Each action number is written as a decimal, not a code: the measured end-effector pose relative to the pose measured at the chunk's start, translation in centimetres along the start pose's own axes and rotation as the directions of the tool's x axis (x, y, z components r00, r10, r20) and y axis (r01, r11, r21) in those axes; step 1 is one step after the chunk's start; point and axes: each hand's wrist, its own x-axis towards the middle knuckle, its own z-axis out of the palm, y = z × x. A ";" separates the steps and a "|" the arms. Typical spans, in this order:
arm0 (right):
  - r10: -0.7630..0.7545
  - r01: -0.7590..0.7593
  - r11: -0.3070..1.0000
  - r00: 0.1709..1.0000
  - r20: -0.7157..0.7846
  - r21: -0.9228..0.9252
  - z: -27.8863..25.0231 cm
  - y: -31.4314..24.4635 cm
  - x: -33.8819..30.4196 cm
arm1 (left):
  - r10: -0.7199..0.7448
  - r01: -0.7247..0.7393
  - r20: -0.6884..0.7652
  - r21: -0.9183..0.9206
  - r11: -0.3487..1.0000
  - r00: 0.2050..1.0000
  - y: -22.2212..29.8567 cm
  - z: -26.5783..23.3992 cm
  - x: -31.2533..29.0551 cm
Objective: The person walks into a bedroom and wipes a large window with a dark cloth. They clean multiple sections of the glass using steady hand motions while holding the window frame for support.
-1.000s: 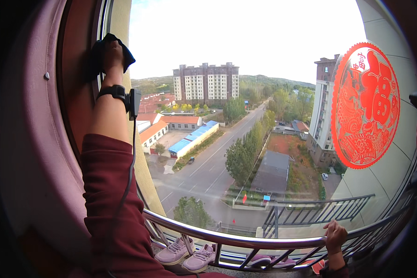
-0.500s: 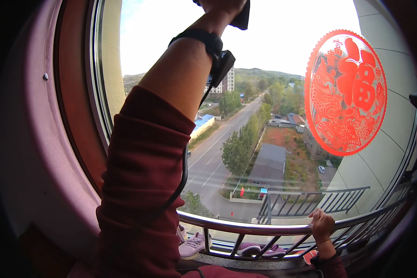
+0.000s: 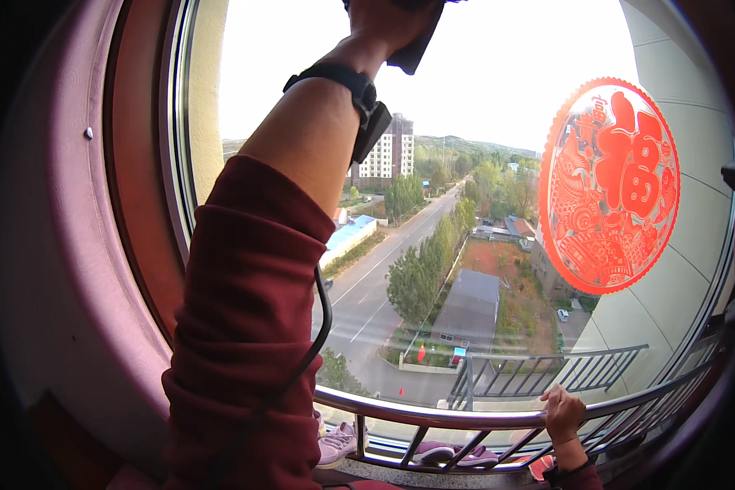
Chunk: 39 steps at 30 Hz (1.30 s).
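My left hand (image 3: 388, 26) is raised high against the window, its fingers partly cut off by the upper edge. It is closed on a dark flat thing (image 3: 416, 49) whose kind I cannot make out against the bright sky. A black wrist strap (image 3: 335, 80) with a small dark box and a cable sits on that arm, below the hand. Low on the right, my right hand (image 3: 563, 412) is wrapped round the shiny metal guard rail (image 3: 457, 419). Between the hands spreads the large window pane (image 3: 482, 98).
A round red paper-cut sticker (image 3: 611, 186) is on the glass at right. Behind the rail stand pale purple shoes (image 3: 337, 445) and darker purple shoes (image 3: 434, 452) on the sill. A brown window frame (image 3: 143, 163) borders the left. Outside, far below, runs a road (image 3: 384, 273).
The outside scene and the sticker sit lower in the picture. My left hand and the dark thing have shifted slightly down and left. My right hand keeps its hold on the rail.
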 end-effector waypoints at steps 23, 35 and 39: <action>0.066 -0.068 0.997 0.993 -0.097 -0.025 2.9 2.7 0.3 | -0.839 0.742 -0.026 0.483 0.465 0.544 -20.1 -7.8 -26.4; 0.070 -0.072 0.997 0.996 -0.063 -0.033 2.6 2.0 0.3 | -0.337 0.406 0.276 -0.256 0.877 0.900 1.6 2.1 -3.4; 0.037 -0.037 0.999 0.997 -0.065 -0.005 2.1 1.7 0.2 | -0.345 0.367 0.141 -0.503 0.782 0.928 5.5 2.1 0.1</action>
